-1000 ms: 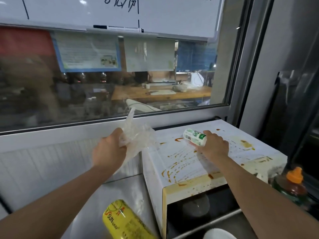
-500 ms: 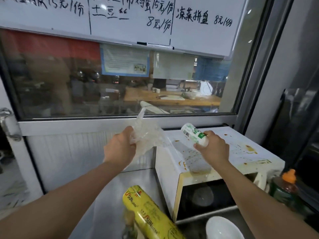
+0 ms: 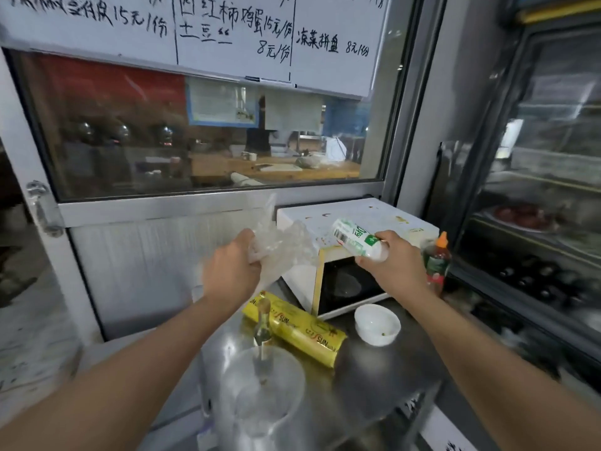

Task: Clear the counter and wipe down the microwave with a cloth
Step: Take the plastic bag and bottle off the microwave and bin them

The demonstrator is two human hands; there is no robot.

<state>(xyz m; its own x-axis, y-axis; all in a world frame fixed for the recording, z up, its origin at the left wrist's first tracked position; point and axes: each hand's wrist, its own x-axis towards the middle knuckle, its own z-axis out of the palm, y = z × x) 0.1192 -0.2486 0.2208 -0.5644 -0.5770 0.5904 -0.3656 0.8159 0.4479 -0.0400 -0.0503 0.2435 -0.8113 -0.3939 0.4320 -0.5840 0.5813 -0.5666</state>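
A white microwave point(image 3: 383, 216) stands on the steel counter point(image 3: 374, 379), its top smeared with brown sauce stains. My left hand point(image 3: 232, 268) grips a crumpled clear plastic bag point(image 3: 283, 245) just left of the microwave. My right hand point(image 3: 395, 262) holds a small white bottle with a green label point(image 3: 354, 237), lifted in front of the microwave's top front edge. No cloth is visible.
On the counter lie a yellow roll of cling wrap point(image 3: 299, 327), a small white bowl point(image 3: 377, 323), a clear glass bottle point(image 3: 261, 323) and a clear plastic container point(image 3: 260, 388). A sauce bottle with an orange cap point(image 3: 437, 258) stands right of the microwave. A glass-door fridge point(image 3: 546, 190) fills the right side.
My right hand has lifted the white bottle off the microwave top and drawn it back toward me. My view has pulled back and up, showing more of the counter.
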